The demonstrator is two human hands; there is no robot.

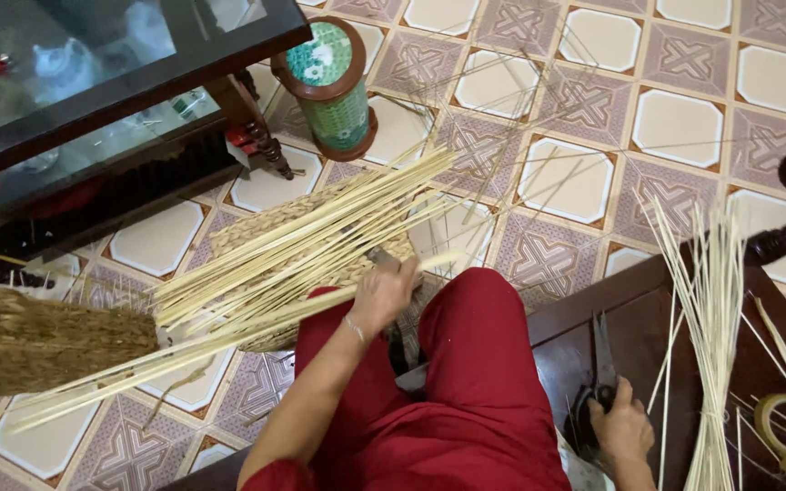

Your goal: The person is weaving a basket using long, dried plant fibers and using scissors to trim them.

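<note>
while the bundle of pale reeds [256, 273] is spread across the lap & tiled floor [584, 173], it's gripped near one end by the left hand [382, 293], fingers curled round it. black scissors [600, 368] are clasped by the right hand [622, 425] on the dark wooden seat [643, 309], w/ more reeds just beside.

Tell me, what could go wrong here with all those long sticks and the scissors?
The left hand grips a long bundle of pale reeds near one end, so the free ends may sag or slide out and scatter over the tiled floor. The right hand rests on dark scissors at the edge of the wooden seat, out of the line of sight; a careless grab could nick a finger. The loose reeds beside it could be swept off.
</note>
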